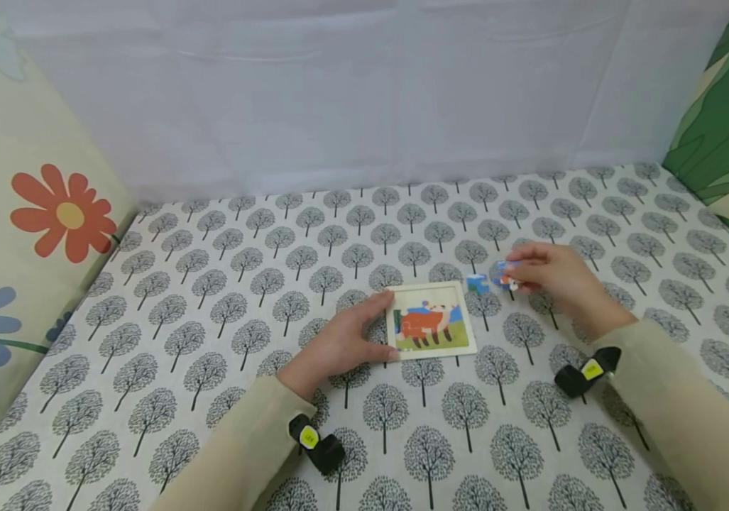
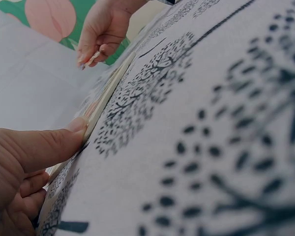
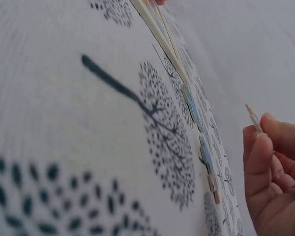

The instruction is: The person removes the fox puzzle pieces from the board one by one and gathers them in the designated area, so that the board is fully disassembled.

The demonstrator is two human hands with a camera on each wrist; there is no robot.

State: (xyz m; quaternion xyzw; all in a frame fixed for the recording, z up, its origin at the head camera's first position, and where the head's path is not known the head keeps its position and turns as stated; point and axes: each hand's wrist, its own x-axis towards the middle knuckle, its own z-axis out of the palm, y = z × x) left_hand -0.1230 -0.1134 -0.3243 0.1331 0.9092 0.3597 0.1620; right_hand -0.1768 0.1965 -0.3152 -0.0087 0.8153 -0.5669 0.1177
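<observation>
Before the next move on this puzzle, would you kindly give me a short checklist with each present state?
1. Left hand steadying the puzzle board: ok, it grips the left side.
2. Right hand holding the piece: ok, pinched between thumb and fingers.
3. Held piece lifted off the cloth: ok.
4. Room in the board: ok, its upper part looks bare.
5. Held piece turned to match its gap: cannot tell.
6. All pieces in the board: not ok, loose pieces lie to its right.
</observation>
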